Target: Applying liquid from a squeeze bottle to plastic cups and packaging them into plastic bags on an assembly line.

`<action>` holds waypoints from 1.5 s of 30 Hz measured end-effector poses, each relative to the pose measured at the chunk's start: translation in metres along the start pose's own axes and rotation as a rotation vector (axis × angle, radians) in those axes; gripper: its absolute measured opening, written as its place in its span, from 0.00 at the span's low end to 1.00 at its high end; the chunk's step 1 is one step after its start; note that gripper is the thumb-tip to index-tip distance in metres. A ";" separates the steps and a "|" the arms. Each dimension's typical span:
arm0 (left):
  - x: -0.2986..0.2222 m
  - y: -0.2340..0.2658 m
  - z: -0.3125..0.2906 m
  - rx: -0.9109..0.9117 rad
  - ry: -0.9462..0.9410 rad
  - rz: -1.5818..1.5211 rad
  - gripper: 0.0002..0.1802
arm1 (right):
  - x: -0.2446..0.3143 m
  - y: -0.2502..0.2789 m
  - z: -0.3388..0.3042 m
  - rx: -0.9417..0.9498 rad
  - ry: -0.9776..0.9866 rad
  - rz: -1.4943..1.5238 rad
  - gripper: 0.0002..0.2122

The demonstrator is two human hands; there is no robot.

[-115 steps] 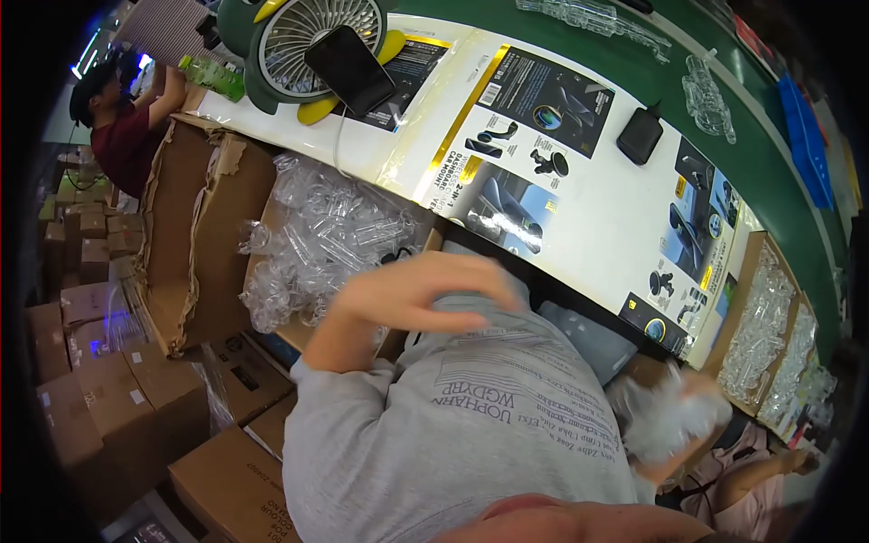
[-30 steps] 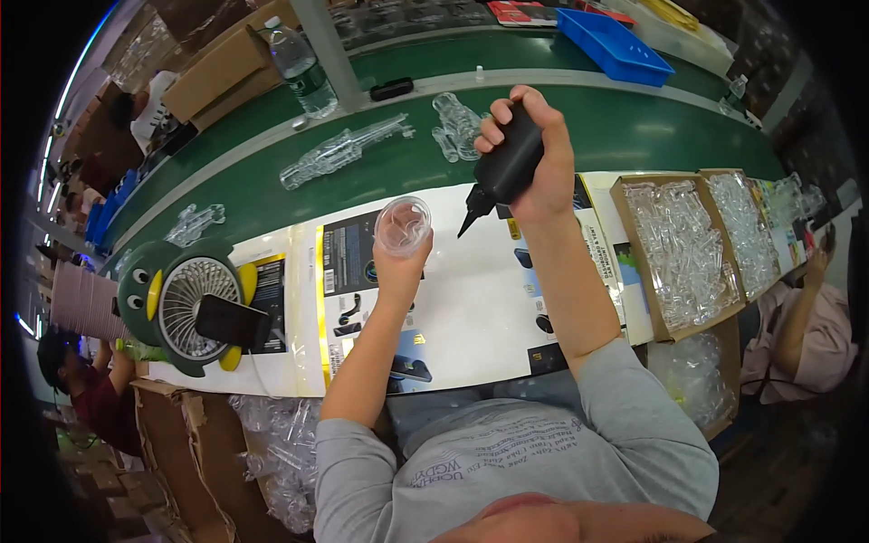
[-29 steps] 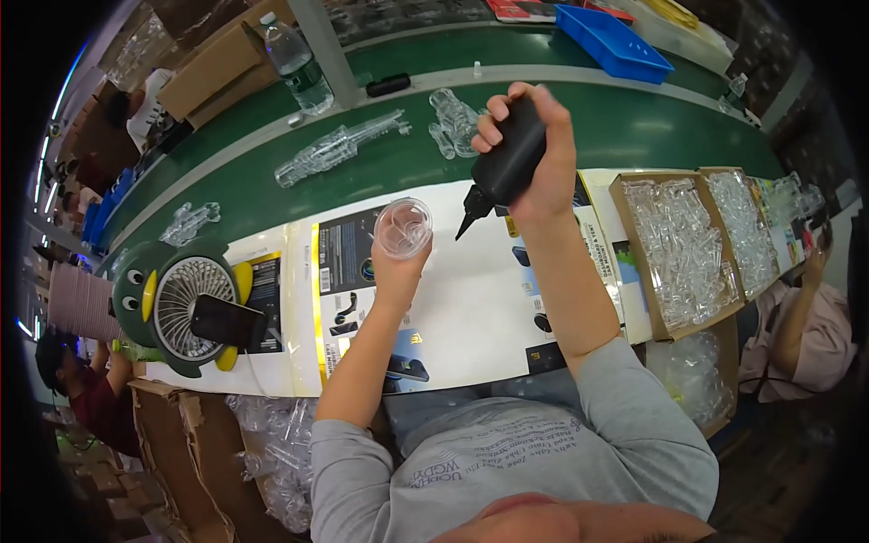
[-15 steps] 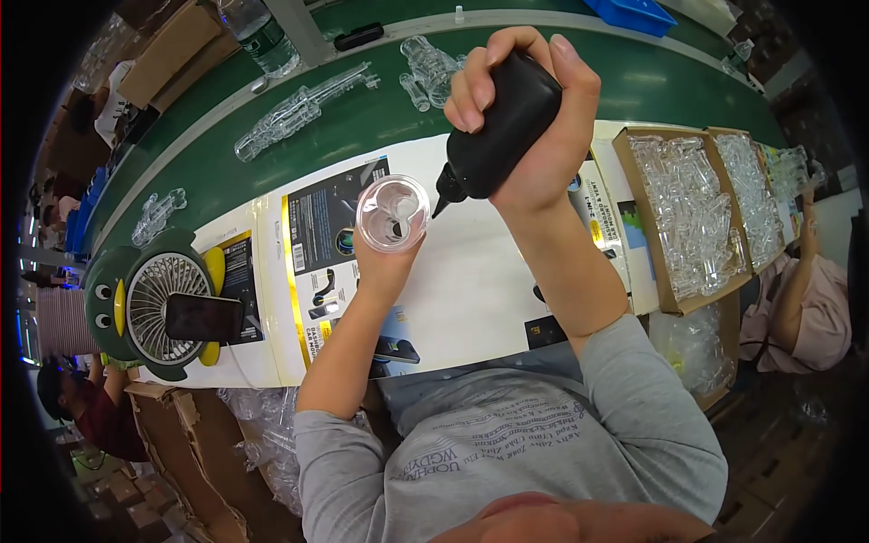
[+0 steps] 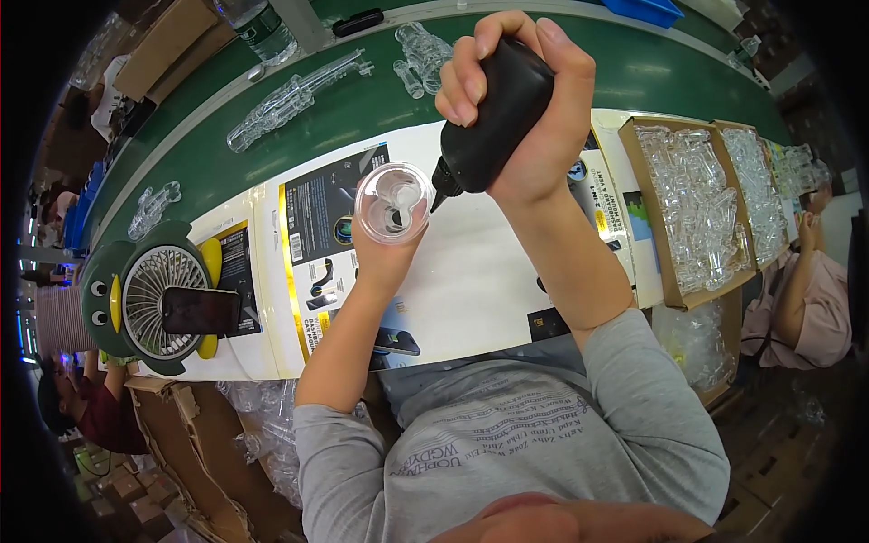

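Black squeeze bottle [image 5: 498, 122], wrapped in the right hand [image 5: 549, 140]; nozzle [image 5: 445, 181] drawn, within the last second, from apart to just beside the clear plastic cup [image 5: 396, 201], left hand [image 5: 389, 261] clasping it above white printed card [image 5: 471, 308], aligning both pieces.

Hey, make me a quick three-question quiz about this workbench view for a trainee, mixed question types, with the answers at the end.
1. Multiple choice: what is in the right hand?
A) a blue tray
B) a black bottle
C) a clear water bottle

2. True or false: the left hand holds a clear plastic piece with a round rim.

3. Fill in the blank: a dark phone shows in front of a green fan shaped like a ____.

Key:
1. B
2. True
3. Penguin
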State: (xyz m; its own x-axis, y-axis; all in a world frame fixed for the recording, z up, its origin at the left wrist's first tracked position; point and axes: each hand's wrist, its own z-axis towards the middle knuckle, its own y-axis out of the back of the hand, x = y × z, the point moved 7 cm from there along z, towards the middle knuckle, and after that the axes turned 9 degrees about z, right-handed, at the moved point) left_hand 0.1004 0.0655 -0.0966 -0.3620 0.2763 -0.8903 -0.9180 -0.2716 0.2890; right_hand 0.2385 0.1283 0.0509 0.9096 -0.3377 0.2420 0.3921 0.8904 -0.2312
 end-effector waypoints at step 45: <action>-0.018 0.007 0.004 0.083 -0.234 0.175 0.31 | 0.011 0.016 -0.015 -0.749 -0.249 0.085 0.16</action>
State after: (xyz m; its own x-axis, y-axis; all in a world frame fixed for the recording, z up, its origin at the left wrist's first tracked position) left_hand 0.0996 0.0627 -0.0773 -0.5346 0.4394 -0.7219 -0.8449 -0.2606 0.4671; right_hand 0.2566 0.1345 0.0353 0.9177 -0.1211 0.3784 0.3916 0.4375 -0.8095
